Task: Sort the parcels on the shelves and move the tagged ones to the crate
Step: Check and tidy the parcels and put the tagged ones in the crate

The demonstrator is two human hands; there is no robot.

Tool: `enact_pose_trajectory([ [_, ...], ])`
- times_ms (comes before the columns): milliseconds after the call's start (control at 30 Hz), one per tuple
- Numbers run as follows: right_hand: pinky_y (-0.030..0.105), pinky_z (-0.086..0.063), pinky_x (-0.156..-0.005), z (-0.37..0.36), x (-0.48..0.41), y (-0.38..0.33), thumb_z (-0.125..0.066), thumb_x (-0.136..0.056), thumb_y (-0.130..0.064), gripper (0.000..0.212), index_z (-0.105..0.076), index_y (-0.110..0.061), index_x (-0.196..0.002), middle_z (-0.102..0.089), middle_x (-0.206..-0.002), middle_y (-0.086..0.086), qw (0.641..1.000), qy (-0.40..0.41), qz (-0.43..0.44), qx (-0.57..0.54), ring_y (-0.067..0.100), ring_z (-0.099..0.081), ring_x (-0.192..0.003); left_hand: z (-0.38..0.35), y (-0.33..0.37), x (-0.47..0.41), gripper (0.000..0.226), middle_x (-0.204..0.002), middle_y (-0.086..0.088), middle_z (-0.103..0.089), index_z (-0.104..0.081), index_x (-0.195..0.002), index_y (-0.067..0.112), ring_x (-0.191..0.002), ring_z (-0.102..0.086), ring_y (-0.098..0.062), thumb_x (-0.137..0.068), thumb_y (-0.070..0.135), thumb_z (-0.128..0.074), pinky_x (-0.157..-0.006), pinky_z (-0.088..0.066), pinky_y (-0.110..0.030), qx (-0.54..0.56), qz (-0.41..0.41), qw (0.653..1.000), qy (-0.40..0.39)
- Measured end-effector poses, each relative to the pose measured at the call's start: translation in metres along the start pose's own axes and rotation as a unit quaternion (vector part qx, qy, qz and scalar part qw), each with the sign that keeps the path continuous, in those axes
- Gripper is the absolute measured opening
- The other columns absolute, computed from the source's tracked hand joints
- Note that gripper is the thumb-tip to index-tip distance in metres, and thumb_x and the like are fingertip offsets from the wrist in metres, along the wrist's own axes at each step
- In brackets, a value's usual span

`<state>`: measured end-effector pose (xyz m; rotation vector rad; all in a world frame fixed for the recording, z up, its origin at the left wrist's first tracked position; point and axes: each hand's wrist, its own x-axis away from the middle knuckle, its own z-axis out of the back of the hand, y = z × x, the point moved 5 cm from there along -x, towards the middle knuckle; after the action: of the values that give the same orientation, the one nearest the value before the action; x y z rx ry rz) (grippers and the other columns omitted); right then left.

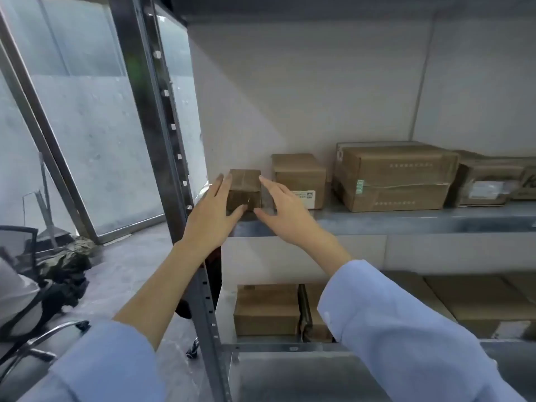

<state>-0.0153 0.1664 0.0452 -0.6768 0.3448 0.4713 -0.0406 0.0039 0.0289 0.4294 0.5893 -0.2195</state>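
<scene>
Up on the metal shelf (406, 220), a small taped parcel (243, 188) sits at the left end, just beside a labelled box (300, 178). The left hand (210, 216) touches its left side, fingers straight; the right hand (285, 210) flanks its right, fingers straight and spread.

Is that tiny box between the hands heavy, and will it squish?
Probably light: the small box is the smallest parcel on this shelf. Likely stiff: its cardboard edges look square. Flat-sided, so it should slide, not roll.

Your left grip (209, 218) and right grip (285, 212) flank the small parcel (243, 187) on the shelf (406, 221), fingers straight
</scene>
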Motion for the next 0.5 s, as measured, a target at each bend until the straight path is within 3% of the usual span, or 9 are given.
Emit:
enact_pose_trajectory([
  [233,0.031,-0.032,-0.111,-0.013,-0.018,0.004,-0.061,-0.096,-0.024,0.07,-0.024,-0.017,-0.155,-0.036,-0.154,0.005,1.0,-0.007,-0.011,-0.005,0.021,-0.036,-0.14,-0.014,-0.016,-0.011,0.071,-0.16,-0.001,-0.026,-0.023,-0.153,0.028,-0.141,-0.036,-0.026,-0.094,0.046,-0.058,-0.11,-0.035,-0.04,0.07,0.019,0.997,-0.004],
  [367,0.028,-0.029,-0.111,-0.013,-0.027,0.01,-0.062,-0.095,-0.022,0.07,-0.025,-0.015,-0.154,-0.038,-0.153,0.007,1.0,-0.007,-0.027,-0.009,0.022,-0.036,-0.14,-0.019,-0.021,-0.013,0.065,-0.147,-0.001,-0.045,-0.036,-0.148,0.025,-0.129,-0.047,-0.02,-0.091,0.041,-0.064,-0.1,-0.033,-0.021,0.146,0.023,0.989,-0.003],
  [500,0.027,-0.029,-0.11,-0.017,-0.032,0.016,-0.064,-0.094,-0.022,0.069,-0.029,-0.015,-0.153,-0.042,-0.151,0.007,0.999,-0.017,-0.031,-0.011,0.022,-0.039,-0.138,-0.021,-0.022,-0.007,0.062,-0.138,-0.002,-0.05,-0.044,-0.143,0.021,-0.124,-0.05,-0.018,-0.088,0.033,-0.07,-0.094,-0.034,-0.008,0.19,0.023,0.981,0.017],
])
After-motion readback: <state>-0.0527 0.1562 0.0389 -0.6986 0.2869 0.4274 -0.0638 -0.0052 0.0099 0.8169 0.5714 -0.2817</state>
